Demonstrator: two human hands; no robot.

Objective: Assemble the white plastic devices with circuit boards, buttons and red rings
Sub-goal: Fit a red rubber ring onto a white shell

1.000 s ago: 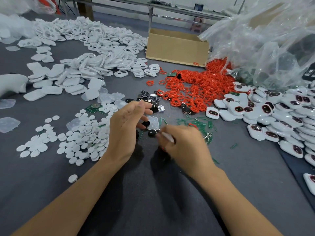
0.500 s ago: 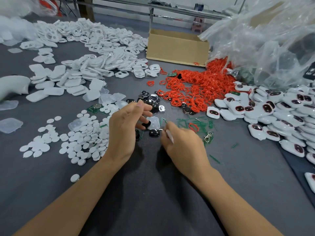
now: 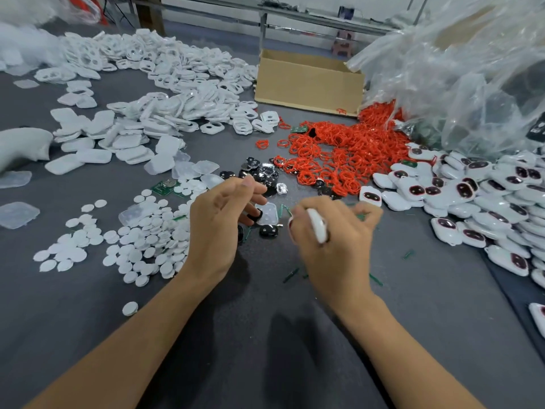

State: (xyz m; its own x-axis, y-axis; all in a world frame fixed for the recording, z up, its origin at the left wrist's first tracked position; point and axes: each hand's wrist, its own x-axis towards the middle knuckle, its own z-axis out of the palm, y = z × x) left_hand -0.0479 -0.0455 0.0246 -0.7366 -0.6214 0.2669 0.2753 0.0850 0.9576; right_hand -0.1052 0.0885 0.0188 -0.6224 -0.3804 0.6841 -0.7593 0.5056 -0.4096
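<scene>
My right hand (image 3: 333,240) is blurred with motion and is shut on a white plastic device (image 3: 317,227) whose red edge shows at the fingers. My left hand (image 3: 219,224) hovers beside it, its fingertips pinching a small black button (image 3: 254,216) above a translucent pad (image 3: 267,213). Another black button (image 3: 268,231) lies on the mat between both hands. A heap of red rings (image 3: 339,154) lies behind them. Black and chrome button parts (image 3: 262,171) are clustered just beyond my left fingers. Green circuit boards (image 3: 165,187) lie to the left.
Finished white devices (image 3: 472,199) with dark windows pile at the right. White shells (image 3: 165,93) cover the back left, white round discs (image 3: 141,240) the near left. A cardboard box (image 3: 309,84) and crumpled plastic bags (image 3: 457,69) stand behind. Green offcuts (image 3: 290,274) dot the grey mat (image 3: 265,335).
My right hand has swung to the right with the white device, its fingers spreading out. My left hand has stayed in place with the black button.
</scene>
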